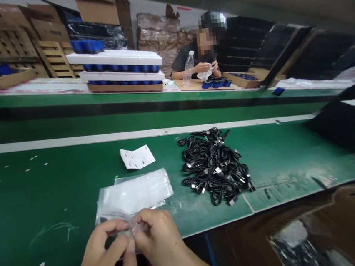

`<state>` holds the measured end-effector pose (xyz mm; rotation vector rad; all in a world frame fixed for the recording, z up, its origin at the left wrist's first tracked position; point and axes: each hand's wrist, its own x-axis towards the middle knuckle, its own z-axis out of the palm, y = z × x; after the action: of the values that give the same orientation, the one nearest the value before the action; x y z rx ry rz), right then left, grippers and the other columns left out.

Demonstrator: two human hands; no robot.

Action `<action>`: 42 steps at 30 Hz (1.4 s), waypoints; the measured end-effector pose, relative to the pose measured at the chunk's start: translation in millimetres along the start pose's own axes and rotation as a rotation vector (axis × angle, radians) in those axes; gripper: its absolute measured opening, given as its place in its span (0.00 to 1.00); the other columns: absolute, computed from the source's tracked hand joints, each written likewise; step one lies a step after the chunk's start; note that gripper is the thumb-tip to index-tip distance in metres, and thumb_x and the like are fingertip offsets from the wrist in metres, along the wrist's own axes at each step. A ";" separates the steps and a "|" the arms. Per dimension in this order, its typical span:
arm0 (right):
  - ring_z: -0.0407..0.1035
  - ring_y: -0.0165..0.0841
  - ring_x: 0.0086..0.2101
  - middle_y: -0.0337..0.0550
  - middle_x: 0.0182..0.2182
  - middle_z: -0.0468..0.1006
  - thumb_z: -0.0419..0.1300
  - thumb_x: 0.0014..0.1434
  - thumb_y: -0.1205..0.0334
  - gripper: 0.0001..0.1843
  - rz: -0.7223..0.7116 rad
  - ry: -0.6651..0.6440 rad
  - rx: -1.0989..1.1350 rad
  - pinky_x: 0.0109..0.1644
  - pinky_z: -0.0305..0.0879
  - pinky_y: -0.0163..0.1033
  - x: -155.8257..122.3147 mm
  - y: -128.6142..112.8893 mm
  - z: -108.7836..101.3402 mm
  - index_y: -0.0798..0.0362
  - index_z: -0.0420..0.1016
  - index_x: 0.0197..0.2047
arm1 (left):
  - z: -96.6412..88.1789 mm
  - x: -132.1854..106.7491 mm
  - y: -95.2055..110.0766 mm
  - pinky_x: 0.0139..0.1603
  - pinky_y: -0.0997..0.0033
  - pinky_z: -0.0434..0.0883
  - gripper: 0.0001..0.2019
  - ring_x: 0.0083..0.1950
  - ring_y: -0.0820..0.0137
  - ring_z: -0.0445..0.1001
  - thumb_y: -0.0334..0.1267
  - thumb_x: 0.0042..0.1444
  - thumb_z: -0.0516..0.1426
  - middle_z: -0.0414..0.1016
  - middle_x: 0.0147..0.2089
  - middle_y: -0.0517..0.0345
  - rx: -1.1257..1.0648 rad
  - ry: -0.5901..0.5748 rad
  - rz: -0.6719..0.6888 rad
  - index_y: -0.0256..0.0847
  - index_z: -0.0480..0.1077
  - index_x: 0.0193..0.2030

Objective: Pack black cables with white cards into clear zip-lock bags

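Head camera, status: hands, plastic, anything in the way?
Left hand, right hand pinching clear plastic. Plastic bags flat just beyond. Black cables heaped to the right, apart.

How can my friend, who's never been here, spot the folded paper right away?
Find the long green table, then the heap of black cables on it. Left of that heap, just beyond the shiny plastic bags, lies the folded paper. Unlike the bags, it shows a clear crease and small scattered dark marks.
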<state>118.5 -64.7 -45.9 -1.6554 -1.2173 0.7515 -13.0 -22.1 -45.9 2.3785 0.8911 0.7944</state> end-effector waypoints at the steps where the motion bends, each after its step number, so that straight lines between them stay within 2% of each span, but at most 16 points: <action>1: 0.63 0.26 0.19 0.34 0.16 0.70 0.57 0.47 0.77 0.10 0.015 0.014 -0.043 0.23 0.54 0.28 0.5 0.2 0.5 0.55 0.77 0.25 | 1.5 1.1 -5.7 0.44 0.70 0.70 0.10 0.46 0.67 0.70 0.39 0.60 0.49 0.63 0.47 0.56 -0.007 -0.052 -0.053 0.44 0.68 0.31; 4: 0.67 0.29 0.22 0.38 0.22 0.75 0.58 0.52 0.73 0.07 -0.029 -0.002 -0.098 0.28 0.60 0.30 -3.1 -1.8 -10.9 0.56 0.77 0.31 | 6.3 6.1 -22.3 0.47 0.71 0.72 0.13 0.52 0.65 0.71 0.45 0.62 0.46 0.64 0.52 0.54 -0.044 -0.172 -0.197 0.45 0.69 0.36; 6: 0.71 0.32 0.28 0.42 0.31 0.79 0.59 0.56 0.66 0.08 -0.077 0.013 -0.152 0.33 0.64 0.32 -9.0 -2.9 -32.4 0.55 0.76 0.40 | 8.9 9.1 -30.5 0.47 0.70 0.73 0.15 0.54 0.64 0.70 0.48 0.62 0.46 0.64 0.54 0.53 -0.045 -0.194 -0.263 0.45 0.70 0.40; 8: 0.72 0.34 0.29 0.43 0.31 0.78 0.59 0.58 0.60 0.08 -0.038 0.182 -0.283 0.33 0.64 0.35 -15.2 0.0 -63.4 0.54 0.75 0.40 | 10.5 10.8 -35.7 0.45 0.71 0.74 0.16 0.56 0.62 0.70 0.50 0.61 0.46 0.66 0.55 0.53 -0.036 -0.210 -0.281 0.45 0.70 0.41; 11: 0.70 0.42 0.33 0.50 0.33 0.75 0.53 0.62 0.52 0.17 0.131 0.621 -0.685 0.34 0.61 0.41 -19.0 14.4 -111.5 0.56 0.75 0.36 | 12.0 12.0 -39.0 0.44 0.73 0.75 0.16 0.56 0.62 0.71 0.50 0.60 0.47 0.68 0.54 0.53 -0.028 -0.224 -0.262 0.45 0.72 0.40; 12: 0.70 0.45 0.34 0.52 0.35 0.74 0.54 0.60 0.48 0.19 0.188 0.685 -0.779 0.32 0.60 0.42 -18.3 21.1 -123.6 0.56 0.75 0.35 | 12.5 12.5 -39.1 0.44 0.73 0.75 0.16 0.55 0.63 0.72 0.50 0.60 0.48 0.68 0.53 0.54 -0.022 -0.223 -0.254 0.46 0.72 0.39; 14: 0.69 0.46 0.33 0.51 0.33 0.72 0.57 0.57 0.45 0.20 0.232 0.698 -0.815 0.30 0.59 0.43 -15.0 34.7 -137.7 0.56 0.75 0.33 | 13.3 14.3 -38.2 0.44 0.74 0.75 0.15 0.53 0.63 0.73 0.49 0.60 0.48 0.70 0.51 0.55 -0.009 -0.213 -0.242 0.46 0.72 0.36; 20: 0.66 0.35 0.26 0.41 0.26 0.67 0.56 0.57 0.55 0.12 0.104 0.662 -0.616 0.29 0.62 0.39 -5.2 52.9 -128.9 0.52 0.70 0.27 | 11.2 21.0 -25.9 0.45 0.74 0.73 0.16 0.49 0.66 0.74 0.48 0.60 0.48 0.71 0.47 0.56 -0.004 -0.194 -0.215 0.45 0.71 0.30; 24: 0.68 0.35 0.36 0.46 0.35 0.71 0.51 0.61 0.54 0.11 -0.032 0.725 -0.431 0.41 0.66 0.40 -7.3 38.6 -118.1 0.52 0.68 0.36 | 8.6 21.6 -14.5 0.42 0.75 0.72 0.17 0.44 0.68 0.75 0.47 0.60 0.47 0.70 0.44 0.56 -0.014 -0.169 -0.243 0.44 0.68 0.25; 26: 0.69 0.33 0.35 0.44 0.34 0.74 0.49 0.64 0.55 0.10 -0.054 0.626 -0.189 0.41 0.66 0.38 -10.7 25.3 -108.7 0.51 0.65 0.38 | 8.2 21.3 -11.7 0.42 0.74 0.72 0.18 0.43 0.68 0.74 0.46 0.60 0.47 0.70 0.43 0.56 -0.014 -0.165 -0.241 0.43 0.67 0.24; 29: 0.66 0.28 0.23 0.34 0.23 0.70 0.48 0.66 0.56 0.12 0.028 0.193 0.216 0.29 0.64 0.32 -16.9 4.8 -84.9 0.50 0.63 0.32 | 8.1 21.2 -12.4 0.43 0.73 0.72 0.17 0.44 0.68 0.74 0.44 0.61 0.46 0.71 0.43 0.55 -0.014 -0.170 -0.209 0.43 0.68 0.26; 30: 0.66 0.27 0.24 0.34 0.22 0.69 0.48 0.66 0.57 0.13 0.041 0.044 0.248 0.29 0.64 0.32 -18.7 -0.3 -75.3 0.51 0.65 0.30 | 7.9 21.4 -13.5 0.44 0.72 0.72 0.16 0.45 0.67 0.74 0.43 0.61 0.47 0.71 0.43 0.55 -0.018 -0.176 -0.193 0.43 0.69 0.27; 32: 0.69 0.30 0.30 0.37 0.26 0.72 0.50 0.64 0.60 0.12 0.003 -0.142 0.167 0.36 0.65 0.33 -20.6 -6.2 -56.1 0.52 0.71 0.32 | 7.1 22.2 -15.5 0.46 0.71 0.72 0.15 0.46 0.66 0.74 0.42 0.61 0.47 0.71 0.44 0.54 -0.026 -0.172 -0.172 0.43 0.70 0.29; 34: 0.71 0.33 0.35 0.41 0.32 0.75 0.50 0.63 0.65 0.12 -0.039 -0.199 0.025 0.41 0.65 0.36 -20.2 -6.4 -40.4 0.52 0.75 0.37 | 6.1 22.7 -16.0 0.47 0.69 0.72 0.15 0.47 0.66 0.74 0.41 0.62 0.46 0.71 0.45 0.53 -0.032 -0.160 -0.167 0.43 0.70 0.30; 37: 0.73 0.37 0.37 0.46 0.35 0.78 0.50 0.61 0.69 0.15 -0.063 -0.185 -0.119 0.43 0.66 0.38 -16.7 -3.6 -27.0 0.53 0.75 0.46 | 6.0 19.9 -12.4 0.51 0.66 0.72 0.14 0.51 0.63 0.73 0.40 0.61 0.47 0.71 0.47 0.51 -0.029 -0.126 -0.163 0.42 0.71 0.31; 42: 0.72 0.37 0.33 0.44 0.30 0.77 0.52 0.57 0.72 0.12 0.002 -0.173 -0.188 0.41 0.67 0.39 -10.3 -10.3 -31.2 0.53 0.77 0.36 | 11.8 4.8 -0.8 0.52 0.58 0.70 0.10 0.54 0.60 0.69 0.36 0.59 0.50 0.64 0.58 0.50 0.030 -0.040 -0.099 0.43 0.69 0.30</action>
<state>138.1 -83.3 -24.7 -1.7722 -1.4457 0.8150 -2.5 -20.9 -53.1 2.3478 1.0023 0.6978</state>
